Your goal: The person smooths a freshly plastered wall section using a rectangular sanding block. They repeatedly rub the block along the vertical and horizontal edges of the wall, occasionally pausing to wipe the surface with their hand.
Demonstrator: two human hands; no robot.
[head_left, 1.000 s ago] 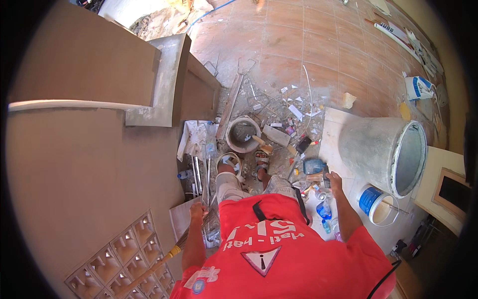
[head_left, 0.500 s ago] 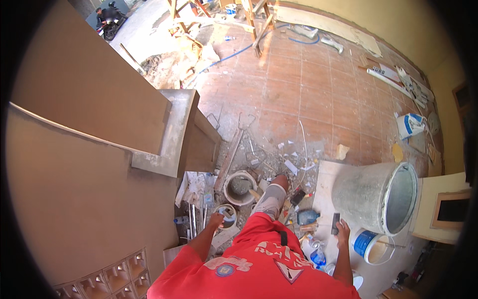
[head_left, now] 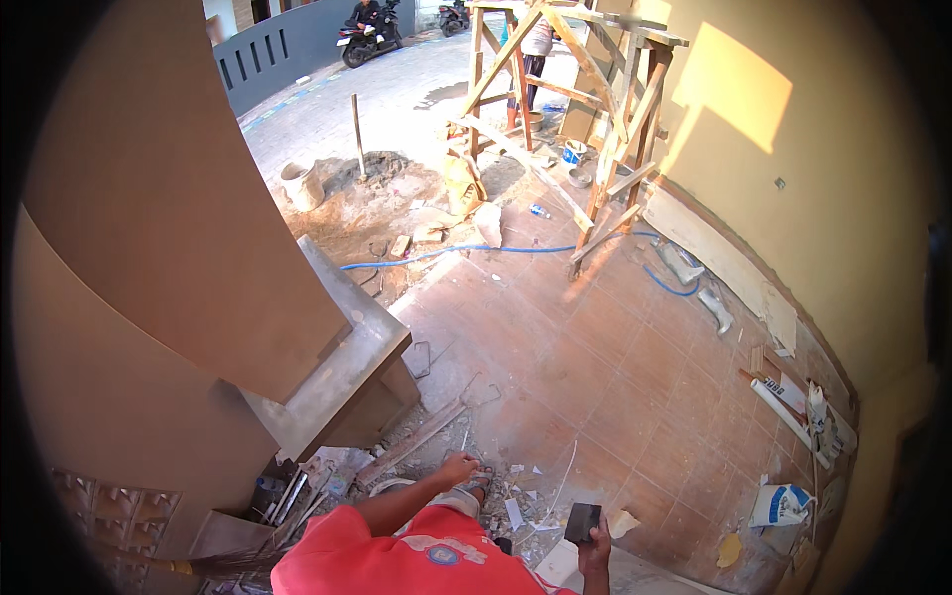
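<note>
My right hand (head_left: 595, 551), low and right of my red shirt, is closed on a dark flat rectangular block (head_left: 582, 523). The block is held upright, its broad face showing; its exact kind is unclear. In front of my body, my left hand (head_left: 457, 469) hangs with curled fingers over my foot (head_left: 479, 483) and the rubble. Whatever it may hold is hidden. Part of a pale bucket rim (head_left: 389, 485) shows beside my left forearm. Paper scraps (head_left: 514, 512) and rubble lie between my hands. A wooden plank (head_left: 416, 440) lies beyond my left arm.
A concrete-topped low wall (head_left: 342, 372) stands at left. Ahead, a wooden scaffold (head_left: 595, 119) stands by the yellow wall (head_left: 823, 228), a person behind it. A blue hose (head_left: 476, 248) crosses the tiled floor (head_left: 555, 367). A white sack (head_left: 781, 506) and white pipe (head_left: 788, 421) lie at right.
The view has tilted up, showing more of the street and scaffold; the drum and buckets at right have left it. My left hand has moved away from the small bucket. My right hand keeps the block.
</note>
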